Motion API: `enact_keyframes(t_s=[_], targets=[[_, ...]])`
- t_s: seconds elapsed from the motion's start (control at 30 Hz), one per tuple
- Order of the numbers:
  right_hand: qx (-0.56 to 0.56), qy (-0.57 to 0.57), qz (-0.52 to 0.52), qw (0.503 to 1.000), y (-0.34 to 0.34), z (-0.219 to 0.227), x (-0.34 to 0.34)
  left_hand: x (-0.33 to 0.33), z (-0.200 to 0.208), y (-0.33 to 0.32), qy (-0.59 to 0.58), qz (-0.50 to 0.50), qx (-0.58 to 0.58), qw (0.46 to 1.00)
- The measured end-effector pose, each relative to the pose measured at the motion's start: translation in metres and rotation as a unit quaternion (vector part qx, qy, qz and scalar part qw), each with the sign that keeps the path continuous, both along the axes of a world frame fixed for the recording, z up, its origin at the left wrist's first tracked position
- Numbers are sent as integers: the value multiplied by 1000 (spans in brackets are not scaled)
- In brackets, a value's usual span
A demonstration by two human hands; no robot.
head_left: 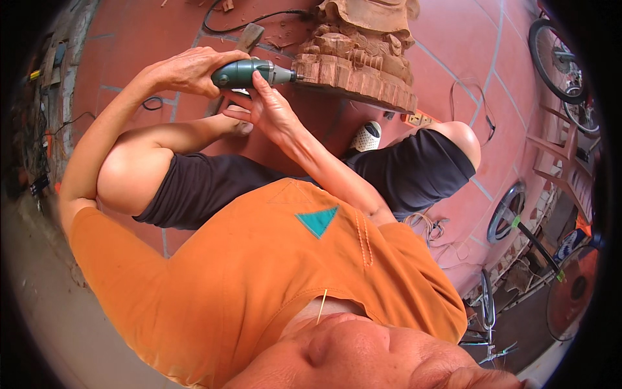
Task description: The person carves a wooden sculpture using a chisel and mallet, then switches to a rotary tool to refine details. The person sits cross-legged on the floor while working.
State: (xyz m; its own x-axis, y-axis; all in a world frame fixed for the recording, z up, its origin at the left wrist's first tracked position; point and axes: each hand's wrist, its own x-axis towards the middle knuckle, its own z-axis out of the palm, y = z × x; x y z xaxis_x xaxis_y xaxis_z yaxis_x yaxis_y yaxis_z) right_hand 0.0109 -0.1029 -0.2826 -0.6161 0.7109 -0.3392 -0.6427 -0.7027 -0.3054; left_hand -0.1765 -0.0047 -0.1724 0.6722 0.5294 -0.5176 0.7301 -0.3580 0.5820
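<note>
A green rotary grinder with a grey nose lies level across both my hands. My left hand is wrapped over its rear end. From below, my right hand supports the front of the body, the thumb pressed on its side near the nose. The thin bit points right, at the left end of the carved wooden sculpture's base. Whether the bit touches the wood I cannot tell. Carved folds and rounded forms rise above that thick, ridged base.
Behind the grinder lies a block-headed tool. A black cable loops near wood chips on the red tiled floor. An orange socket strip sits beside my right knee. Bicycles and a plastic chair stand at the right.
</note>
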Motion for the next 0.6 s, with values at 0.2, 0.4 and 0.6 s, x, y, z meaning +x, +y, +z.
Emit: enact_keyframes(t_s=[0.2, 0.4, 0.6], targets=[[-1, -7, -11, 1000, 2, 2, 3, 0, -7, 2, -12, -9, 23, 1000], [-1, 2, -6, 1000, 3, -1, 4, 2, -10, 4, -9, -19, 36, 999], [5, 11, -3, 1000, 2, -4, 5, 7, -5, 5, 40, -14, 10, 999]])
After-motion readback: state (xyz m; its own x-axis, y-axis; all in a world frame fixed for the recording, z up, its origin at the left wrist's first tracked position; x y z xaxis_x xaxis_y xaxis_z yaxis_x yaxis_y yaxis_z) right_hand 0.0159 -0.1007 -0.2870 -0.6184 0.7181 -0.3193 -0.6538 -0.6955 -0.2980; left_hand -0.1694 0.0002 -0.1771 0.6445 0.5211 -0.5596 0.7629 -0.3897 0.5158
